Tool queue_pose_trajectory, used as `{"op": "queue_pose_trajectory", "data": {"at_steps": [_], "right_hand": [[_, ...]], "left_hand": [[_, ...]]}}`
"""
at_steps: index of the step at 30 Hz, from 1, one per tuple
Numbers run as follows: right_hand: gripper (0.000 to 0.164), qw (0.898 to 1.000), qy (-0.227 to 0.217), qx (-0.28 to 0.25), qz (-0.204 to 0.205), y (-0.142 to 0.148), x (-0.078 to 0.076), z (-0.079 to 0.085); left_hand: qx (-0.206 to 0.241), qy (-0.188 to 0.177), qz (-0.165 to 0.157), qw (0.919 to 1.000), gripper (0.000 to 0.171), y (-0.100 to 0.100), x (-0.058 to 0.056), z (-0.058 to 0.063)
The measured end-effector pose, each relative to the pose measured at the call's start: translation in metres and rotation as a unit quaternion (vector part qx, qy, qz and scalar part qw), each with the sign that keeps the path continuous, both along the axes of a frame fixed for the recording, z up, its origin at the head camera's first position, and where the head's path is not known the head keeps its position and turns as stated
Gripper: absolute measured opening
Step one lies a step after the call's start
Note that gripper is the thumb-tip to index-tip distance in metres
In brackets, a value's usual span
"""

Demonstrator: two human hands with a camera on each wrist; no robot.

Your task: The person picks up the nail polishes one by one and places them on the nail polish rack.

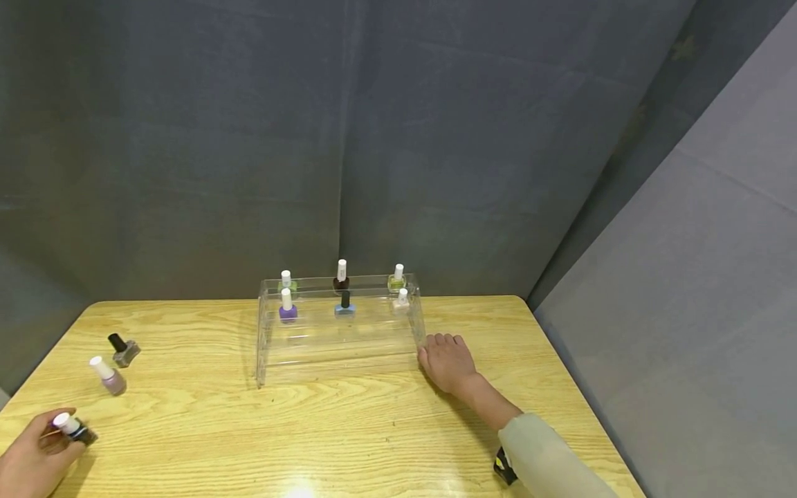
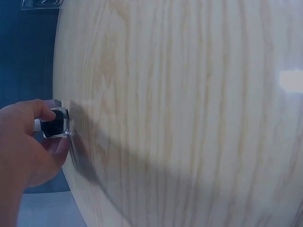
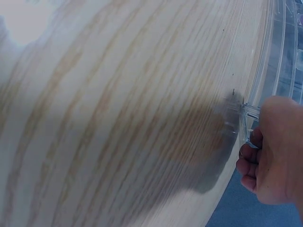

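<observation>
At the table's left front, my left hand [image 1: 39, 456] pinches a nail polish bottle [image 1: 81, 434] with a white cap and dark body. In the left wrist view this bottle is between thumb and fingers, by the tabletop. Beyond it lie a mauve nail polish bottle [image 1: 113, 382] with a white cap and a greyish one [image 1: 126, 353] with a black cap. My right hand [image 1: 450, 363] holds the right end of a clear stepped display rack [image 1: 262, 339], fingers curled at its side panel; the thumb's contact is partly hidden.
On the rack's upper two steps stand several nail polish bottles, among them a purple one [image 1: 288, 313], a blue one [image 1: 345, 309] and a yellow one [image 1: 396, 282]. A black object [image 1: 504, 467] lies partly under the right sleeve. Dark cloth [image 1: 436, 173] hangs behind the wooden table [image 1: 311, 429].
</observation>
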State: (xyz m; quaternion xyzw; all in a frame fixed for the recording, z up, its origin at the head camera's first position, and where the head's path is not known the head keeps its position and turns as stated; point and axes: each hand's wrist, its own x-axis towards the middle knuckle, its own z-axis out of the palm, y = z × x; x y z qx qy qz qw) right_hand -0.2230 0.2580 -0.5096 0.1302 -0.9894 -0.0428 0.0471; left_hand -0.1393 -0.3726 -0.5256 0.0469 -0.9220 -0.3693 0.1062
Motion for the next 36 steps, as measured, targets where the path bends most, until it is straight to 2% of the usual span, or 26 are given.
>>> {"op": "queue_pose_trajectory", "data": {"at_steps": [5,11,15,20,27,31,33,36], "right_hand": [[0.035,1.000,0.010,0.000,0.003,0.000,-0.001,-0.002],[0.034,1.000,0.007,0.002,0.002,-0.001,-0.001,0.001],[0.034,1.000,0.005,0.004,0.001,-0.003,0.001,0.004],[0.033,1.000,0.010,0.007,0.004,-0.003,0.001,0.007],[0.033,1.000,0.011,0.005,0.005,-0.004,0.002,0.008],[0.033,1.000,0.007,0.002,0.003,-0.004,0.002,0.007],[0.034,1.000,0.004,0.003,0.001,-0.003,0.002,0.007],[0.034,1.000,0.002,-0.001,-0.001,-0.003,0.002,0.006]], "left_hand": [[0.003,-0.018,-0.014,0.9997,0.052,-0.003,-0.001,0.000],[-0.042,-0.073,-0.024,0.9962,0.056,-0.008,-0.004,0.006],[-0.046,-0.080,-0.033,0.9952,0.054,-0.010,-0.004,0.007],[-0.045,-0.085,-0.015,0.9952,0.053,-0.009,-0.006,0.006],[-0.037,-0.065,0.010,0.9971,0.050,-0.005,-0.007,0.004],[-0.014,-0.078,0.041,0.9960,0.051,0.004,-0.007,0.010],[-0.023,-0.077,0.057,0.9952,0.052,0.010,-0.006,0.015],[-0.044,-0.071,0.050,0.9953,0.051,0.018,-0.005,0.025]]}}
